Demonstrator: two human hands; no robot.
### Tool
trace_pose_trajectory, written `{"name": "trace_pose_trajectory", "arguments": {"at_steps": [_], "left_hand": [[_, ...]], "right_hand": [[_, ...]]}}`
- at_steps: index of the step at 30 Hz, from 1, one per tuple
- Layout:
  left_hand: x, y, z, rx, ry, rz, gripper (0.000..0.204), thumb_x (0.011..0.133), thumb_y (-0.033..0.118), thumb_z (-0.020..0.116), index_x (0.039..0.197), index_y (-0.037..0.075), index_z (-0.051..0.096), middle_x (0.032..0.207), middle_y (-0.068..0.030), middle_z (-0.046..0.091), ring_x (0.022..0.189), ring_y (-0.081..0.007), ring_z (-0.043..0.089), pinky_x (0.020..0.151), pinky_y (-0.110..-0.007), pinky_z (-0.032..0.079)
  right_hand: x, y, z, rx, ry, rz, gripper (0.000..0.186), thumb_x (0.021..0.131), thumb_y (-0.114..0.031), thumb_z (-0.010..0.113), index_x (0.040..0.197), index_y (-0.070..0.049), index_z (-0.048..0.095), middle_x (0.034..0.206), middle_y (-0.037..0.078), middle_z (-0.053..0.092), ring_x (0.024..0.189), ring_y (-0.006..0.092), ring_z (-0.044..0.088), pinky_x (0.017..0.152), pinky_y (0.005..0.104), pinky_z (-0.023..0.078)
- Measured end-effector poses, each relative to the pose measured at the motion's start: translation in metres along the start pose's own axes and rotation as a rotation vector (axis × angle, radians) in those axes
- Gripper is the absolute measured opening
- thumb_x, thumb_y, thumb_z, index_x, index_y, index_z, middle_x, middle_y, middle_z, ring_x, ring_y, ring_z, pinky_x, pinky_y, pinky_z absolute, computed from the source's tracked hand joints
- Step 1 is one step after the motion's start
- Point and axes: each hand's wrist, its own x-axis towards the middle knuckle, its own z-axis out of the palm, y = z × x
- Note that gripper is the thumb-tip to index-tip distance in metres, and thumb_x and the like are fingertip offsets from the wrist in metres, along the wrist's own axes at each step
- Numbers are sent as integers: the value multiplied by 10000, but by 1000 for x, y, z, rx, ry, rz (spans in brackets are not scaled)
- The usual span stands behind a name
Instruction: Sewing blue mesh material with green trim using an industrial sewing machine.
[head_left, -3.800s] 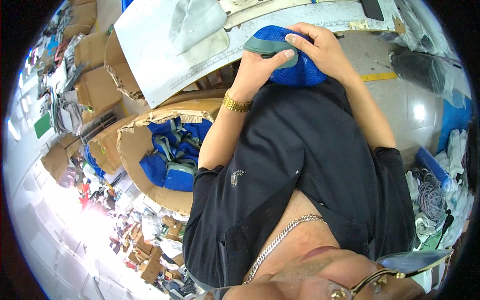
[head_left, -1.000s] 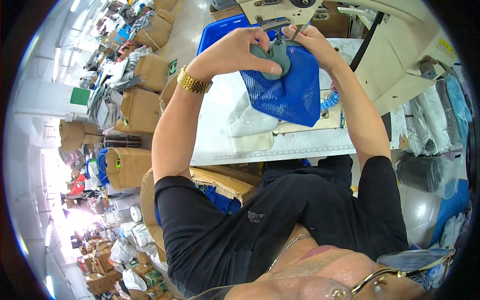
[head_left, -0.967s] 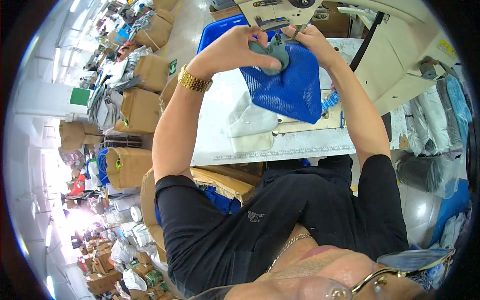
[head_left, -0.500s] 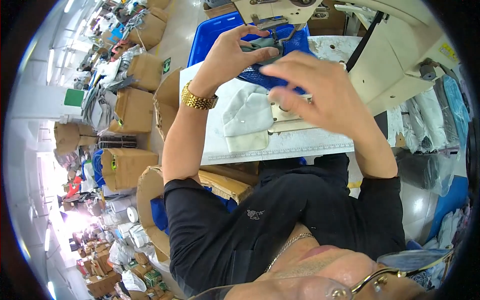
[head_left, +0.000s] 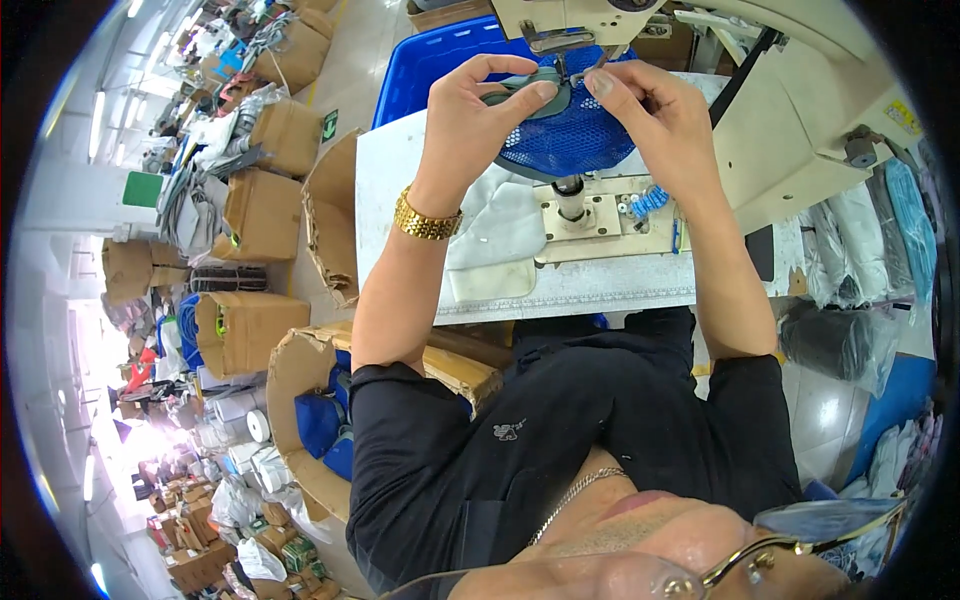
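A blue mesh cap (head_left: 570, 140) with grey-green trim (head_left: 548, 100) sits beneath the head of a sewing machine (head_left: 560, 40), over its upright metal post (head_left: 570, 197). My left hand (head_left: 480, 110) has its thumb and forefinger closed on the grey-green part, left of the needle. On the other side of the needle, my right hand (head_left: 650, 110) is closed in a pinch against the mesh and a metal machine part. Its curled fingers hide what lies between them. Folded white cloth (head_left: 495, 235) lies below my left wrist on the white worktable (head_left: 390, 180).
Behind the table is a blue plastic crate (head_left: 405, 75). A small blue coil (head_left: 650, 202) lies beside the post base. At lower left, an open cardboard box (head_left: 285, 400) holds blue items. Wrapped goods (head_left: 850, 240) are stacked at the right. Several cartons (head_left: 255, 215) line the left aisle.
My right hand has moved up and inward to the needle area, its fingers now closed, uncovering the post base and blue coil. My left hand stays on the cap, its forearm shifted slightly right.
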Motion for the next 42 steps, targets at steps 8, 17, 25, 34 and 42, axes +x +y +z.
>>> {"name": "trace_pose_trajectory", "arguments": {"at_steps": [8, 17, 25, 34, 42], "left_hand": [[-2, 2, 6, -11, 42, 5, 274, 810, 187, 798, 990, 5, 700, 852, -79, 719, 763, -101, 672, 646, -215, 545], [-2, 5, 11, 29, 114, 30, 243, 811, 174, 796, 957, 4, 702, 796, -73, 710, 708, -82, 657, 600, -198, 521], [-1, 3, 16, 17, 171, 67, 198, 825, 150, 778, 939, 7, 702, 742, -50, 702, 651, -55, 629, 557, -178, 475], [-5, 1, 14, -35, 127, 89, 128, 844, 91, 743, 921, 0, 697, 804, -33, 701, 703, -45, 614, 622, -181, 485], [-6, -4, 17, -47, 166, 113, 95, 851, 78, 734, 881, -3, 695, 821, -36, 710, 716, -40, 605, 640, -191, 489]], "right_hand": [[4, 5, 4, -20, 69, -25, 304, 848, -320, 749, 892, -20, 734, 549, -26, 475, 534, 46, 398, 480, 234, 309], [4, 14, 3, -71, 53, -15, 261, 847, -282, 745, 810, -27, 706, 544, -16, 482, 531, 51, 404, 488, 244, 321], [4, 20, 4, -12, 44, -40, 250, 849, -271, 744, 813, -27, 704, 556, -17, 480, 538, 56, 404, 494, 246, 326], [0, 30, 3, 22, 20, -99, 199, 823, -209, 760, 906, -37, 706, 620, -23, 493, 595, 61, 457, 543, 233, 369], [3, 26, 1, 27, -26, -56, 320, 850, -87, 718, 691, -48, 443, 696, -51, 467, 683, 57, 404, 621, 216, 359]]}}
